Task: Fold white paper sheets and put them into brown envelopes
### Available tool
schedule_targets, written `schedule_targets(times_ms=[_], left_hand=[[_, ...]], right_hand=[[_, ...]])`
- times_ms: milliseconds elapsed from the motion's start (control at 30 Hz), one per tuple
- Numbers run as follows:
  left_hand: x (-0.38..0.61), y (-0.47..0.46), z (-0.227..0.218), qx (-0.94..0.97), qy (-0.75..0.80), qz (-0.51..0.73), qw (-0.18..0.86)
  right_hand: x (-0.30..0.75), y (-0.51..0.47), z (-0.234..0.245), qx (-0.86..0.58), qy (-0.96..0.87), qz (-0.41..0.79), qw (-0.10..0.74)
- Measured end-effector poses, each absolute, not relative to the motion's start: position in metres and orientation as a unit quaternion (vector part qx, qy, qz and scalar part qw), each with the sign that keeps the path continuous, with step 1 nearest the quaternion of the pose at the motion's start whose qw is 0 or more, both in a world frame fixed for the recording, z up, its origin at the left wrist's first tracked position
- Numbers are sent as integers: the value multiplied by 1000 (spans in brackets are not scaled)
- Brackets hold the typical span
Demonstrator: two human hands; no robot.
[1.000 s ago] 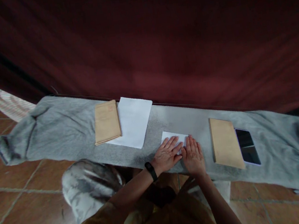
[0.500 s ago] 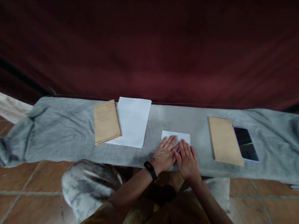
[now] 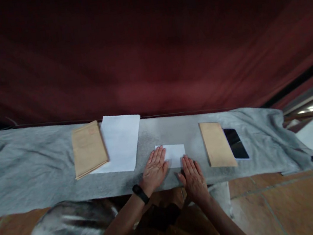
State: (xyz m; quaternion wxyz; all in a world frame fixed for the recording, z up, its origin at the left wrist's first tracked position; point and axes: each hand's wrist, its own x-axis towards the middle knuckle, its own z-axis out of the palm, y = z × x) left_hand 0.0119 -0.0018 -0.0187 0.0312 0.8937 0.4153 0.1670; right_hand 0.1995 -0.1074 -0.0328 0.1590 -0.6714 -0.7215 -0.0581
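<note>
A small white rectangle of paper [image 3: 175, 154], apparently folded, lies flat on the grey cloth in front of me. My left hand [image 3: 154, 169], with a black band on its wrist, rests flat over the paper's left end, fingers stretched out. At the lower right corner of the paper is my right hand [image 3: 192, 175], fingers extended and its fingertips touching or just beside the edge. Neither hand grips anything. To the left, large white sheets [image 3: 121, 142] lie partly under a stack of brown envelopes [image 3: 88, 149].
More brown envelopes [image 3: 217, 144] lie to the right, with a dark-screened phone [image 3: 236, 143] beside them. The grey cloth [image 3: 38, 166] covers a long narrow surface. A dark red curtain [image 3: 141, 57] hangs behind it. Tiled floor [image 3: 260, 204] shows below.
My hands have moved apart from the middle of the small paper to its two ends, uncovering its centre. The whole view has turned slightly to the right.
</note>
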Motion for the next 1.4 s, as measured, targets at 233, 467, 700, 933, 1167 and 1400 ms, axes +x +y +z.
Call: schedule_targets(times_ms=[233, 467, 700, 933, 1167, 1400], left_hand=[[41, 2, -18, 873, 455, 168, 43], [92, 6, -13, 928, 328, 117, 130], [91, 20, -18, 923, 353, 124, 93], [65, 20, -22, 893, 417, 162, 44], [33, 18, -21, 855, 489, 172, 25], [20, 7, -22, 810, 549, 204, -2]], right_hand=[[198, -107, -34, -676, -713, -69, 175], [197, -110, -39, -663, -718, -87, 195], [197, -108, -35, -674, -710, -76, 191], [197, -107, -31, -686, -702, -39, 189], [197, -107, -30, -684, -705, -42, 184], [198, -109, -29, -686, -701, -41, 193]])
